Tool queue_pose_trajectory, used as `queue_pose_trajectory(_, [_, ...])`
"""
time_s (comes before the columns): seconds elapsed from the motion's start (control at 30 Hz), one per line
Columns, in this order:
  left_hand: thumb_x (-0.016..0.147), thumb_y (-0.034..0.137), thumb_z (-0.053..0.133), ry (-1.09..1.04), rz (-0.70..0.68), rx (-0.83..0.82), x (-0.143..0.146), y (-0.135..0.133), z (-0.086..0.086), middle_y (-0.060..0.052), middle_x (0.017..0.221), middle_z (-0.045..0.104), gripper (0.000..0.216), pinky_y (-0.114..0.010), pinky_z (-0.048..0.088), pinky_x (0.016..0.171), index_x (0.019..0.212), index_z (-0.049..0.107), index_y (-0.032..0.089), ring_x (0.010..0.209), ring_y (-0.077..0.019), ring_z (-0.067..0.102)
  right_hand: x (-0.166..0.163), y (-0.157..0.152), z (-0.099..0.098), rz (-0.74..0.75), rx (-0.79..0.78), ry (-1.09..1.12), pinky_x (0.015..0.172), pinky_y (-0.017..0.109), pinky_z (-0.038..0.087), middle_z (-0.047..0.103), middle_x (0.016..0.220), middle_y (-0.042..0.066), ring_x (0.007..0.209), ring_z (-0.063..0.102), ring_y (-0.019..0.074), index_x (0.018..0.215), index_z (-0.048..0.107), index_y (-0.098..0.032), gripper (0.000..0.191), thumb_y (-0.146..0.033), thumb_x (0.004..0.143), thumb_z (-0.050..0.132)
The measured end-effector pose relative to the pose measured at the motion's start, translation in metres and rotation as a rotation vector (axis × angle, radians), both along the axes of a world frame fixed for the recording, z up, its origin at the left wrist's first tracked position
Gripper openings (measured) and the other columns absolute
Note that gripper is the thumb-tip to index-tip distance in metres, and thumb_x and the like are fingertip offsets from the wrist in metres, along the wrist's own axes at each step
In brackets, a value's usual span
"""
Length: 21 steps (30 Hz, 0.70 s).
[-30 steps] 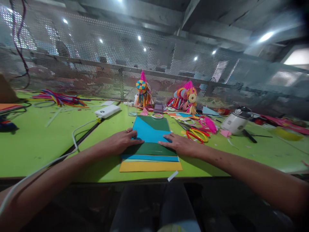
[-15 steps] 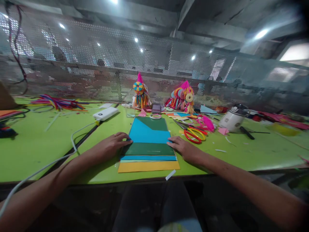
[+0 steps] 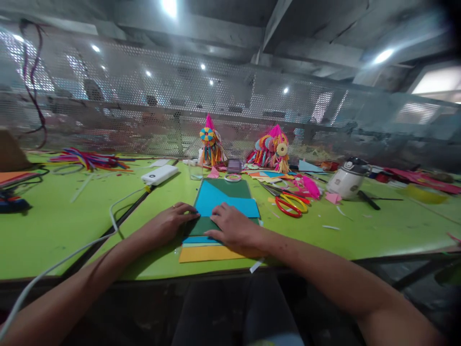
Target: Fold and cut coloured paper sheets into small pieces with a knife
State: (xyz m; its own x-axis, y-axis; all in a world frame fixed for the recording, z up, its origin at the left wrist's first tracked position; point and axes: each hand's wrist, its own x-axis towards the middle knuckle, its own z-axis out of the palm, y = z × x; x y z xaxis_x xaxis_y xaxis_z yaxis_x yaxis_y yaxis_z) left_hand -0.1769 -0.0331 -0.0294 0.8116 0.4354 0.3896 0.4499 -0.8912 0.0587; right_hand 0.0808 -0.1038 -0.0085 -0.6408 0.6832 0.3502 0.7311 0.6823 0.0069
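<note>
A sheet of blue paper (image 3: 243,206) lies across a dark green sheet (image 3: 239,187) in front of me, its upper edge slanted and its lower edge straight. At the left end of that lower edge, my left hand (image 3: 176,218) has its thumb and fingers closed on the blue paper. My right hand (image 3: 234,228) rests over the middle of the sheets, fingers stretched out and pressing on the blue paper. Beneath lie more sheets, with an orange-yellow one (image 3: 209,253) showing nearest me, partly covered by my right hand.
To the right lie scissors with red and yellow handles (image 3: 290,206), and a white-and-black jar-like container (image 3: 347,180). A white power bank (image 3: 159,175) with a cable lies left. Tasselled paper ornaments (image 3: 275,149) stand at the back, before a perforated screen. A paper scrap (image 3: 256,265) overhangs the front edge.
My right hand has moved left from the blue paper's right edge onto its middle. My left hand stays at the left edge. The view has shifted slightly.
</note>
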Motion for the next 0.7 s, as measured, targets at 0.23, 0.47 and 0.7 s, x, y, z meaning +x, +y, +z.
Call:
queue_pose_trajectory(0.23, [0.083, 0.0, 0.039, -0.049, 0.003, -0.044, -0.009, 0.006, -0.009, -0.015, 0.12, 0.069, 0.05, -0.039, 0.054, 0.097, 0.118, 0.071, 0.015, 0.109, -0.024, 0.066, 0.005, -0.009, -0.019, -0.085, -0.036, 0.006, 0.094, 0.04, 0.042, 0.062, 0.111, 0.012, 0.106, 0.048, 0.0262, 0.109, 0.067, -0.011, 0.043, -0.05, 0.098, 0.05])
queue_pose_trajectory(0.47, [0.077, -0.001, 0.041, -0.039, 0.032, -0.034, -0.009, 0.001, -0.007, -0.012, 0.124, 0.069, 0.055, -0.036, 0.053, 0.1, 0.12, 0.071, 0.018, 0.112, -0.0242, 0.065, 0.016, -0.012, -0.017, -0.187, -0.039, 0.011, 0.089, 0.042, 0.042, 0.058, 0.112, 0.012, 0.104, 0.046, 0.0266, 0.125, 0.062, -0.017, 0.047, -0.053, 0.097, 0.049])
queue_pose_trajectory(0.7, [0.078, 0.001, 0.04, -0.068, 0.03, -0.038, -0.012, 0.002, -0.011, -0.012, 0.125, 0.069, 0.056, -0.038, 0.054, 0.1, 0.122, 0.07, 0.019, 0.111, -0.0242, 0.066, 0.016, -0.006, -0.009, -0.178, -0.052, -0.071, 0.085, 0.04, 0.043, 0.058, 0.107, 0.01, 0.104, 0.048, 0.0266, 0.116, 0.067, -0.02, 0.043, -0.054, 0.095, 0.053])
